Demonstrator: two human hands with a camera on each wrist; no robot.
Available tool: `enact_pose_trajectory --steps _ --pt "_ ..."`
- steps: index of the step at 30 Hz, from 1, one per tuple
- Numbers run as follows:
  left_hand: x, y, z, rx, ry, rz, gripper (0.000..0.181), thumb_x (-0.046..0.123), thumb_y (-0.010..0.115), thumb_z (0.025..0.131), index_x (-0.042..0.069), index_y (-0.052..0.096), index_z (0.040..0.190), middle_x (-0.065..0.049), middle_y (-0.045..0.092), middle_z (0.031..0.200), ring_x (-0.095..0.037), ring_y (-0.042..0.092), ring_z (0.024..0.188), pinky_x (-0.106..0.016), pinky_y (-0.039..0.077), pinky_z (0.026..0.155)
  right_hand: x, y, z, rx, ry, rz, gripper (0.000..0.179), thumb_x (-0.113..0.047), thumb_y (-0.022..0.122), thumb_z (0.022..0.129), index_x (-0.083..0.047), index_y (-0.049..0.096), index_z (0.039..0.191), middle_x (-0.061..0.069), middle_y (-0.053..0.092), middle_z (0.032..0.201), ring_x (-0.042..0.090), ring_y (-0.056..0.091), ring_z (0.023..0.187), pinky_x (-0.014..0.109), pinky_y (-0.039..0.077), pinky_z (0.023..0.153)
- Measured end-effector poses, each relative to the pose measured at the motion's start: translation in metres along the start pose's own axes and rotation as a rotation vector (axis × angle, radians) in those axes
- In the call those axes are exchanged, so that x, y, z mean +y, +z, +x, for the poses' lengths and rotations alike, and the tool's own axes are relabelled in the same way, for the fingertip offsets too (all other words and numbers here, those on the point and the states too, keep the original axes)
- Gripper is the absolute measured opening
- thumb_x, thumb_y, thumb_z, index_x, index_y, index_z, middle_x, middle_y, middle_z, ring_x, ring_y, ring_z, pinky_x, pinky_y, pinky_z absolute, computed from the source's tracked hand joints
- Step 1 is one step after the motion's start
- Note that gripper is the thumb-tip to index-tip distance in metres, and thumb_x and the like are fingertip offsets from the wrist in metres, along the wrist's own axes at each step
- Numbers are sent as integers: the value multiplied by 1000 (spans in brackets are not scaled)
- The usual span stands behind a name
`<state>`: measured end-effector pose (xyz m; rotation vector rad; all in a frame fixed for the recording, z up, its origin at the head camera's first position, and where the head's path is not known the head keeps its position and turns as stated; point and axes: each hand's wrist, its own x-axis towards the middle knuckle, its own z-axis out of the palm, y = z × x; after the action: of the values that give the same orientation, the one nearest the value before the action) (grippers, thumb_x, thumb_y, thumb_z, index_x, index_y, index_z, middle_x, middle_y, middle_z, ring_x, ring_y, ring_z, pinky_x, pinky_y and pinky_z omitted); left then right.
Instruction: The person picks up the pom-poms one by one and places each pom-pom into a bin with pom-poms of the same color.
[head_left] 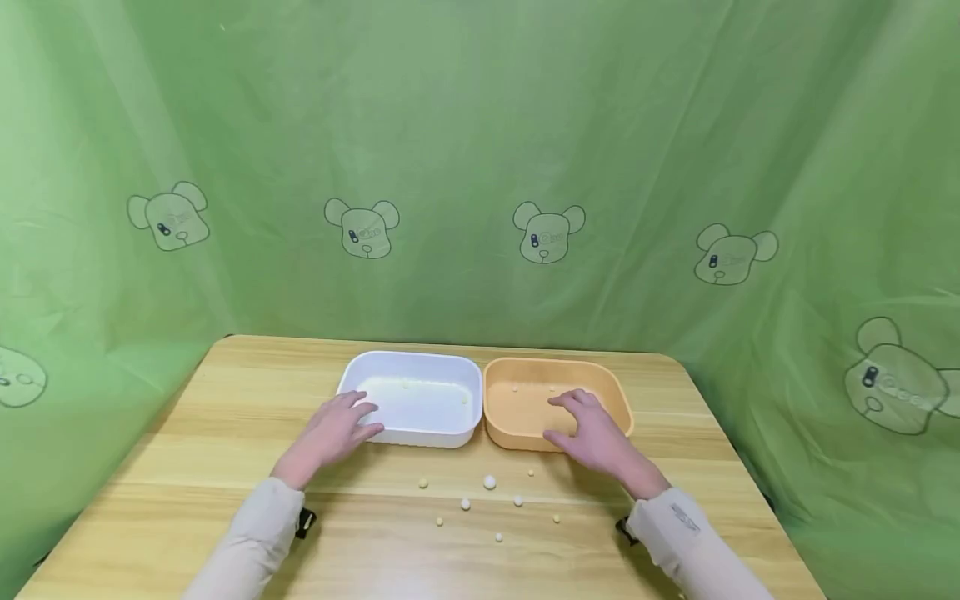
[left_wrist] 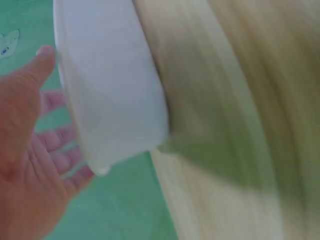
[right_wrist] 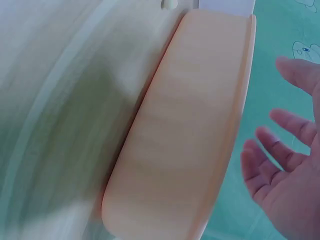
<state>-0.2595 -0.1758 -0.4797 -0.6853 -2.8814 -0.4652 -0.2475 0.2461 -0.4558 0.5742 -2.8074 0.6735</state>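
Note:
My left hand [head_left: 333,429] is over the left end of a white plastic bin [head_left: 435,438], fingers spread and loosely bent. In the left wrist view its fingers pass behind the bin's rim; whether they touch it I cannot tell. My right hand [head_left: 596,437] hovers over the right part of an orange bin [head_left: 517,440], thumb apart from the fingers, holding nothing. The right wrist view shows the same hand [right_wrist: 295,175] clear of the orange wall [right_wrist: 170,115]. A yellow ball [head_left: 464,401] lies in the white bin, a small pale ball [head_left: 515,389] in the orange one.
Several small balls lie on the wooden table [head_left: 360,542] in front of the bins, among them a larger white ball [head_left: 490,482] and a yellow ball [head_left: 423,483]. The bins stand side by side near the back edge. A green curtain [head_left: 465,125] surrounds the table.

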Motion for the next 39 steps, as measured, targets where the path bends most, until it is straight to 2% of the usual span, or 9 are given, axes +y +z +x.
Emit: enact_pose_trajectory --steps 2,5,10,14,18,24,29,33,39 --pt "-4 1 0 4 43 -18 38 36 58 93 5 64 114 -22 53 128 -40 46 120 -57 33 101 0 -1 -3 12 -27 6 45 -27 76 79 -7 61 117 6 57 113 26 53 106 45 46 89" --pt "-7 3 -1 5 76 -85 31 31 61 91 7 66 109 -16 60 120 -34 53 114 -53 37 99 1 -3 -7 26 -78 31 35 -21 77 78 -9 64 109 0 58 100 18 56 92 37 50 79" --pt "-8 4 -2 0 96 -250 16 19 64 90 9 69 101 -4 68 100 -23 62 97 -43 48 89 4 -3 -18 4 -164 105 26 -9 75 79 -7 66 102 -7 55 82 7 51 72 24 48 63" --pt "-9 8 -2 20 100 -346 9 12 65 89 11 70 96 1 69 94 -18 64 91 -39 51 85 6 -5 -26 -136 -163 171 22 -4 71 81 -4 64 102 -10 53 77 4 49 67 22 46 59" --pt "-10 12 -1 42 100 -378 8 10 65 88 11 70 95 2 69 93 -17 64 90 -38 51 84 11 -4 -35 -286 -133 234 18 -3 66 84 -3 64 101 -10 53 74 4 50 67 23 47 58" --pt "-8 10 -2 24 31 -452 7 10 66 87 14 69 91 5 68 91 -18 63 90 -41 50 85 18 5 -47 -422 -135 302 16 -1 65 82 -6 66 97 -10 58 75 3 53 68 23 49 61" --pt "-7 10 -2 17 12 -457 5 12 66 87 15 69 90 6 68 90 -17 63 90 -40 50 85 19 10 -53 -554 -151 327 18 -2 69 81 -10 67 97 -7 60 80 3 54 72 22 49 63" --pt "-7 10 -1 11 4 -467 4 13 66 87 15 69 90 6 67 90 -16 63 90 -40 50 86 15 14 -55 -609 -154 323 24 -1 72 76 -12 67 97 -7 60 81 5 55 72 21 49 63" --pt "-8 10 -1 3 -18 -484 6 12 66 87 16 69 90 6 67 91 -17 62 91 -40 49 86 9 21 -56 -615 -165 307 22 -7 77 74 -14 67 92 -9 57 77 3 53 71 20 48 62"
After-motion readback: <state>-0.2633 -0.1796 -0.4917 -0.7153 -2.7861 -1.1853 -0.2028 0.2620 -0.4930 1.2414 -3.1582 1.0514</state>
